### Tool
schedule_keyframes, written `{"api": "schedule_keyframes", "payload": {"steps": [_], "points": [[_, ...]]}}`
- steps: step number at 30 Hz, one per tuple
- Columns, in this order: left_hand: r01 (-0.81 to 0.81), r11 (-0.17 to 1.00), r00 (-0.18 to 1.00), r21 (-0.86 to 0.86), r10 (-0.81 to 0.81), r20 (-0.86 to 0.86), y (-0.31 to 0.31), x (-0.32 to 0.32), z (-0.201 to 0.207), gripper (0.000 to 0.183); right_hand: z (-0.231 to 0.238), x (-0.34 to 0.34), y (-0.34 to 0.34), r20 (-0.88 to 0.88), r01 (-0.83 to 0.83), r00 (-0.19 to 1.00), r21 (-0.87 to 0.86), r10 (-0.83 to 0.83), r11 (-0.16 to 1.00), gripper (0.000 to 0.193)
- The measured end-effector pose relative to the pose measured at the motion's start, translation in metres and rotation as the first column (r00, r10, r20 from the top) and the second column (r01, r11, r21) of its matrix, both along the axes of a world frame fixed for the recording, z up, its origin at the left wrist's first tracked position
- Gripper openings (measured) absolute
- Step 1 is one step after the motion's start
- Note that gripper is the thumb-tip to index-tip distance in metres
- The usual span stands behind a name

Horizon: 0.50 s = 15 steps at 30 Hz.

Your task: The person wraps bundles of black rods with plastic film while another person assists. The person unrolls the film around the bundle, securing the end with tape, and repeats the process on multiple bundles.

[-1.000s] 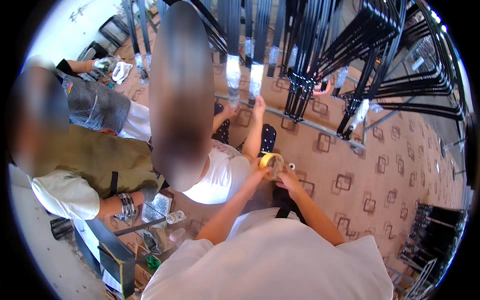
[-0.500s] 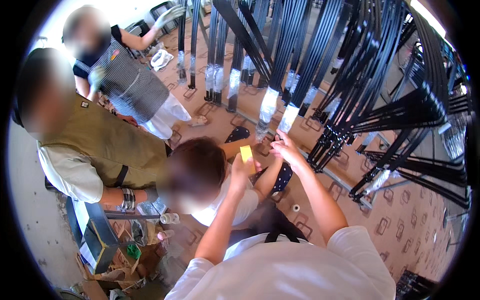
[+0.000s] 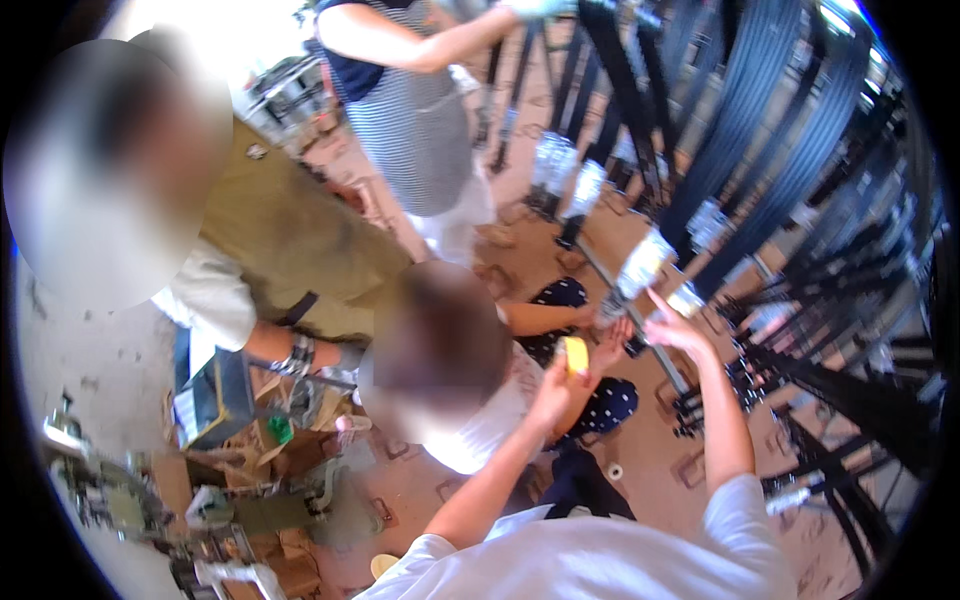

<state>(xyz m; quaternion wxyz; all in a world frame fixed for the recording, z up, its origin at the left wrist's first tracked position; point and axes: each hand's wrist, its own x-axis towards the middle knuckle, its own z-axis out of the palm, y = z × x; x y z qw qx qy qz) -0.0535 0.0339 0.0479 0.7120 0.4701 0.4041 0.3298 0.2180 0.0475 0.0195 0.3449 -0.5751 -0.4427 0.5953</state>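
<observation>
My left hand (image 3: 551, 393) is closed around a roll of yellow tape (image 3: 575, 355), held up beside a crouching co-worker. Farther right, my right hand (image 3: 677, 332) has its index finger stretched out toward a bundle of black tubes. That bundle's lower end carries a clear plastic wrap (image 3: 643, 262), and my fingertip is close to it; whether they touch I cannot tell. Nothing shows in the right hand. Just below the wrap are the crouching co-worker's hands (image 3: 612, 340), between my two hands.
More bundles of black tubes (image 3: 740, 110) lean at the right and back. A person in a striped apron (image 3: 425, 130) stands behind, and another in a brown apron (image 3: 300, 230) at left. A white roll (image 3: 614, 471) lies on the floor. Boxes and machine parts crowd the lower left.
My view has swung, so the scene sits farther right and lower. The tape roll stays in my left hand, now turned to another side. The person in the striped apron reaches toward the tubes.
</observation>
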Motion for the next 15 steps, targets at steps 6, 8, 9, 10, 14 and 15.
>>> {"api": "schedule_keyframes", "payload": {"steps": [6,8,9,10,14,15], "points": [[-0.013,0.960,0.990,0.279,0.052,-0.135,0.006,-0.009,0.018,0.055,0.110,-0.038,0.003,-0.355,-0.455,0.811,0.117,0.465,0.883,0.044],[0.033,0.976,0.991,0.216,-0.003,-0.137,0.014,-0.008,0.024,0.054,0.105,-0.037,0.010,-0.279,-0.524,0.812,0.043,0.513,0.851,0.040],[0.031,0.979,0.990,0.201,-0.002,-0.144,0.018,-0.010,0.030,0.054,0.110,-0.044,0.014,-0.077,-0.543,0.840,-0.072,0.538,0.837,0.038],[0.054,0.984,0.990,0.171,-0.031,-0.139,0.020,-0.006,0.035,0.054,0.099,-0.041,0.011,0.222,-0.488,0.819,-0.216,0.530,0.845,0.031],[0.009,0.996,0.995,0.089,0.000,-0.096,0.019,0.000,0.035,0.025,0.005,0.005,0.000,0.078,0.132,0.990,-0.177,-0.120,0.975,0.030],[0.018,0.996,0.996,0.085,-0.011,-0.086,0.026,-0.003,0.022,0.029,-0.014,0.020,-0.004,0.084,0.295,0.955,-0.161,-0.285,0.942,0.029]]}}
